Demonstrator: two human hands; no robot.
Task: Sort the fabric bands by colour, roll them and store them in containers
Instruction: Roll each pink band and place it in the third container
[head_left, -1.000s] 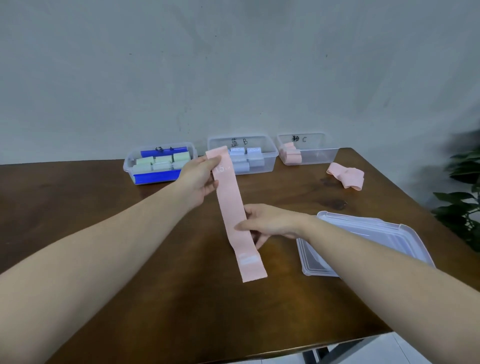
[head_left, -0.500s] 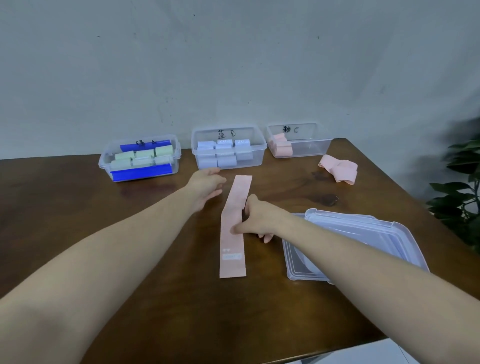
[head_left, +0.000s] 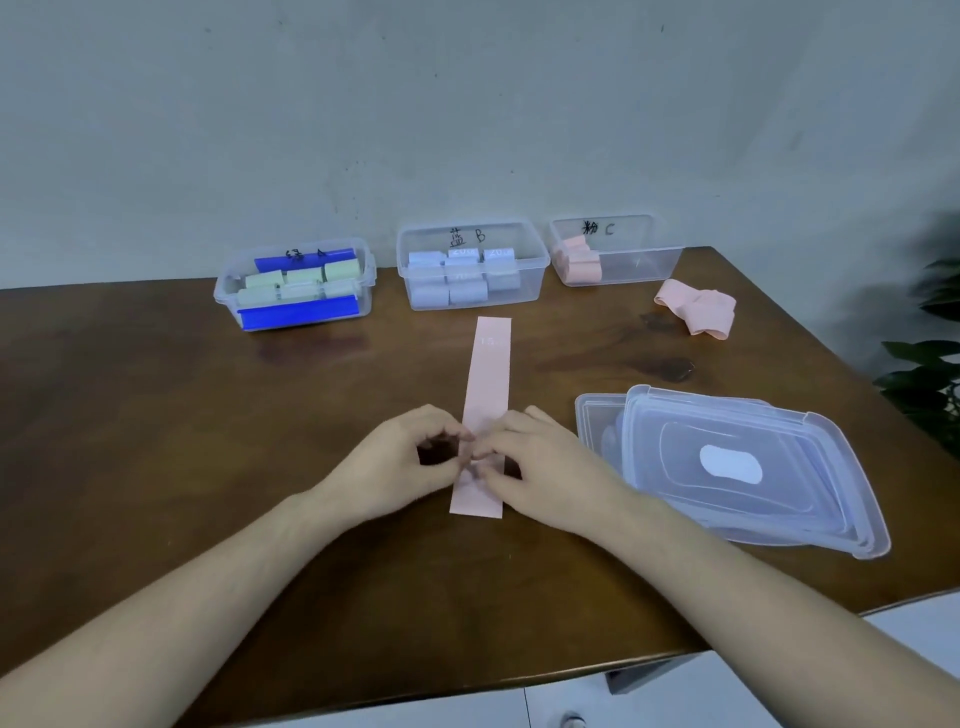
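A long pink fabric band (head_left: 487, 379) lies flat on the wooden table (head_left: 156, 441), running away from me. My left hand (head_left: 402, 462) and my right hand (head_left: 540, 467) both rest on its near part, fingertips pinching the fabric from either side. Three clear containers stand at the back: one with green rolls (head_left: 296, 283), one marked B with light blue rolls (head_left: 470, 270), one marked C with pink rolls (head_left: 613, 252). A loose crumpled pink band (head_left: 698, 306) lies to the right of container C.
A stack of clear plastic lids (head_left: 727, 467) sits right of my right hand. Dark leaves of a plant (head_left: 930, 374) show past the table's right edge. A plain wall stands behind the containers.
The pink band went from held up in the air to lying flat on the table. Both hands moved toward its near end and now pinch it there.
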